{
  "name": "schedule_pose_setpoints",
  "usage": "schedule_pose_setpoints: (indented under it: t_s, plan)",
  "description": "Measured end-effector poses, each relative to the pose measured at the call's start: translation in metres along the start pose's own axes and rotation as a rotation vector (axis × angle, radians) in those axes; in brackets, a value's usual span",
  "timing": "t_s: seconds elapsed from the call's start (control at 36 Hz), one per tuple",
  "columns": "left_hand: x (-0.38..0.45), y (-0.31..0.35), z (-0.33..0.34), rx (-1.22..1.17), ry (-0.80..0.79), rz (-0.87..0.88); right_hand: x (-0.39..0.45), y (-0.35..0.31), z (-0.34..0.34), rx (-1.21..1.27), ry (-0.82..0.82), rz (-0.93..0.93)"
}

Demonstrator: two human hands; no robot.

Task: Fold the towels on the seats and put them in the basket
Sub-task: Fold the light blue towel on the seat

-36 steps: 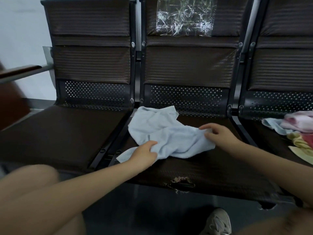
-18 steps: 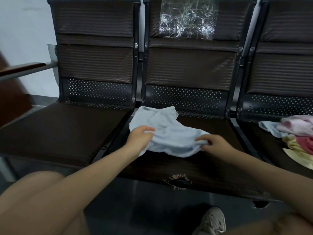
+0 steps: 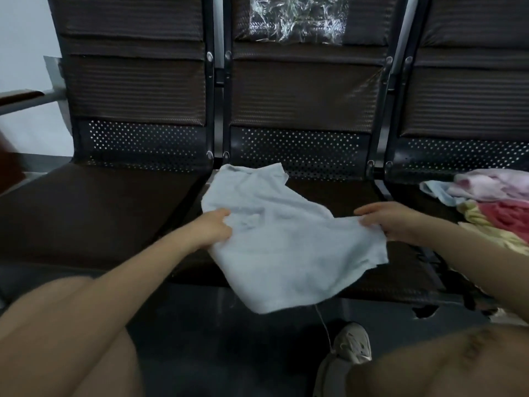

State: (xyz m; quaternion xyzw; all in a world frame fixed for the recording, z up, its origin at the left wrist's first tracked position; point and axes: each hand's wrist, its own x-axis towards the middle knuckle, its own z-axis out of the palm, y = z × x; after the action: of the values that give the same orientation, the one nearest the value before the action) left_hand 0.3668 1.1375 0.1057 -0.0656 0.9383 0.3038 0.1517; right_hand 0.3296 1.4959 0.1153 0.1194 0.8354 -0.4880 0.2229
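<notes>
— While the light blue towel (image 3: 286,242) drapes over the middle seat (image 3: 337,196) edge, what holds it?
— Left hand (image 3: 210,229) and right hand (image 3: 383,220), fingers pinching opposite edges.

Pale blue towel (image 3: 286,239): soft matt terry cloth, finely napped, edges frayed, one loose thread. Seat pad (image 3: 94,207): dark brown ribbed woven covering, matt. Lower backrest panel (image 3: 294,156): black perforated metal, slight sheen. Clear film (image 3: 296,18) on backrest: crinkled glossy plastic. Heaped towels (image 3: 492,202): fluffy matt cloth.
</notes>
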Motion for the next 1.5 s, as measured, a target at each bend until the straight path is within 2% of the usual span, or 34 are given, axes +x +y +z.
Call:
schedule_pose_setpoints:
  t_s: [0.06,0.19,0.28,0.36,0.42,0.5,0.67,0.86,0.94,1.0,1.22,1.31,1.42,1.5]
  plan:
    - [0.005,-0.013,0.009,0.206,-0.057,0.029,-0.002,0.011,0.009,-0.170,-0.013,0.040]
    - [0.012,-0.023,0.001,0.111,-0.060,0.032,-0.003,0.014,0.025,-0.331,0.053,-0.042]
    - [0.025,-0.022,-0.011,0.137,-0.008,0.019,0.006,0.003,0.031,-0.321,0.161,-0.120]
    - [0.046,-0.023,-0.021,0.151,0.050,0.012,0.026,0.001,0.036,-0.494,0.347,-0.167]
    - [0.060,-0.026,-0.025,0.167,0.080,0.020,0.044,0.003,0.039,-0.583,0.392,-0.164]
    - [0.077,-0.039,-0.028,0.140,0.103,0.015,0.069,-0.003,0.042,-0.572,0.347,-0.135]
    - [0.099,-0.070,-0.031,0.016,0.098,-0.041,0.113,-0.026,0.055,-0.470,0.282,-0.215]
    - [0.129,-0.073,-0.027,-0.146,0.137,-0.031,0.155,-0.055,0.080,-0.521,0.162,-0.252]
    - [0.140,-0.062,-0.019,-0.125,0.151,-0.018,0.166,-0.063,0.095,-0.574,0.046,-0.242]
    - [0.143,-0.056,-0.013,-0.054,0.146,0.000,0.172,-0.067,0.102,-0.608,0.024,-0.228]
    - [0.142,-0.069,-0.017,-0.009,0.173,0.100,0.171,-0.060,0.110,-0.461,-0.014,-0.325]
    - [0.139,-0.062,-0.018,-0.019,0.190,0.173,0.163,-0.060,0.093,-0.427,0.045,-0.362]
    - [0.133,-0.045,-0.019,-0.038,0.201,0.273,0.148,-0.057,0.064,-0.516,0.194,-0.375]
    - [0.124,-0.033,-0.008,-0.002,0.125,0.331,0.131,-0.039,0.051,-0.633,0.198,-0.328]
